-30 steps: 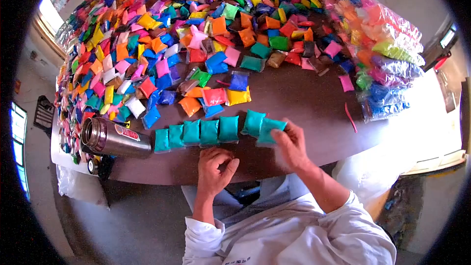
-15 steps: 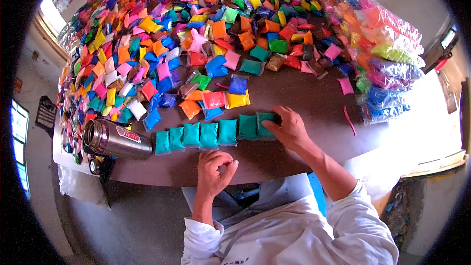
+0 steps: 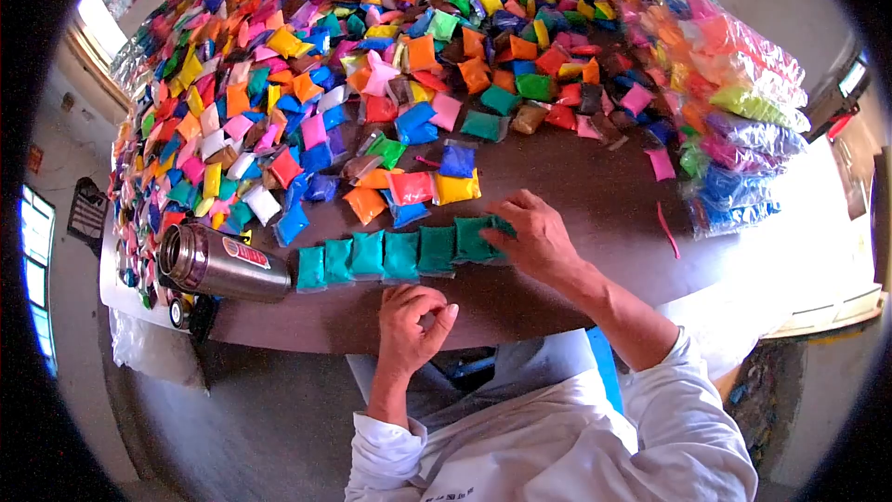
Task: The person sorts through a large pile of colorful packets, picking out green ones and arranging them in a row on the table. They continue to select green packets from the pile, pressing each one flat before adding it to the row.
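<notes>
A row of several teal packets lies side by side on the dark table, parts of them overlapping. My right hand is at the row's right end, its fingertips on the last packets and its fingers apart. Just below the middle of the row, my left hand rests near the table's front edge, fingers curled toward the thumb. Whether anything is between those fingers is too small to tell. Above the row lie a red packet and a yellow packet.
A steel flask lies on its side left of the row. A large heap of colored packets covers the back and left of the table. Bagged packets are stacked at the right. A pink strip lies at the right.
The rightmost teal packets have moved left against the others, closing a gap and overlapping. My right hand has shifted slightly left with them. My left hand has barely moved.
</notes>
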Available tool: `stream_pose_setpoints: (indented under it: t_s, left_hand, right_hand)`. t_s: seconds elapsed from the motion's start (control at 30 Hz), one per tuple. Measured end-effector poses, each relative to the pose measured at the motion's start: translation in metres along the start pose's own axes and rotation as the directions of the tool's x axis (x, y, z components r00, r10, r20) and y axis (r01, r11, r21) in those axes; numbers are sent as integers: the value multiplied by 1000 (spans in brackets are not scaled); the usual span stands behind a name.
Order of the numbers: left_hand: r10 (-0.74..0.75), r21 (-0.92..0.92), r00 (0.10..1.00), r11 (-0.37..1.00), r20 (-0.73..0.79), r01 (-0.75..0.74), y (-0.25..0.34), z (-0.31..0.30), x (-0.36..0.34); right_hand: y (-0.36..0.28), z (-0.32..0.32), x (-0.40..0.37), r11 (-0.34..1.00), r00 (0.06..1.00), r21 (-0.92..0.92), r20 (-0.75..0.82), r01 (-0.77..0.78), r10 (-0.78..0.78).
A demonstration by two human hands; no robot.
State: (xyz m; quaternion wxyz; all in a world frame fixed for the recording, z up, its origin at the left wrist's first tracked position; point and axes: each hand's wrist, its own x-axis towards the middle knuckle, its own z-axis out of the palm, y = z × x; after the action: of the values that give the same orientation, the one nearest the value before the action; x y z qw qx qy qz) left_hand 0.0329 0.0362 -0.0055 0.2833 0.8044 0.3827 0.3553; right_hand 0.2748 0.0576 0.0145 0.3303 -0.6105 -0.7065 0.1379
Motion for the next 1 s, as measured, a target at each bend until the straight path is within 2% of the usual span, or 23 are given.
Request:
stream_pose_setpoints:
  t_s: [0.03,0.13,0.27,0.37,0.43,0.5,0.6,0.67,0.7,0.77,0.8,0.87,0.9,0.97,1.0]
  left_hand:
    - [5,-5,1000,1000,1,-5,-1,0,0]
    - [6,-1,1000,1000,-3,-6,2,-1,1]
    - [14,16,1000,1000,-3,-14,1,1,0]
    - [12,14,1000,1000,-10,-12,1,1,0]
    - [1,9,1000,1000,-17,-1,2,1,-1]
    - [1,16,1000,1000,-12,0,3,0,-1]
    - [4,24,1000,1000,-9,-4,5,-1,2]
    - [0,30,1000,1000,-11,0,4,0,0]
    - [1,21,1000,1000,-13,-1,1,1,-1]
    - [1,16,1000,1000,-16,-1,-1,2,-1]
    - [6,17,1000,1000,-24,-6,0,2,-1]
    - [15,17,999,1000,-34,-15,0,2,0]
    - [23,21,999,1000,-41,-22,0,3,0]
    - [28,23,998,999,-53,-27,0,3,-1]
    - [0,7,999,1000,-47,0,0,4,-2]
  right_hand:
    - [-1,2,1,996,997,-45,16,79,-79]
    - [4,9,3,989,990,-70,66,129,-124]
    - [7,7,5,987,989,-73,52,140,-137]
    - [18,7,15,987,986,37,40,159,-160]
    - [22,2,31,999,994,15,-107,35,-33]
    - [27,-5,51,996,983,5,-162,88,-86]
    - [27,-10,82,999,977,-44,-207,33,-41]
    - [36,-2,100,978,959,-183,-246,98,-142]
    - [49,8,107,979,959,-179,-246,100,-143]
    - [75,26,118,900,897,-402,-317,169,-310]
    - [77,23,122,900,896,-400,-317,170,-310]
    - [81,18,127,901,948,-397,-180,173,-261]
    - [76,15,125,901,948,-399,-180,174,-263]
    - [57,4,114,949,898,-256,-350,183,-267]
    - [51,-2,106,949,899,-258,-347,183,-267]
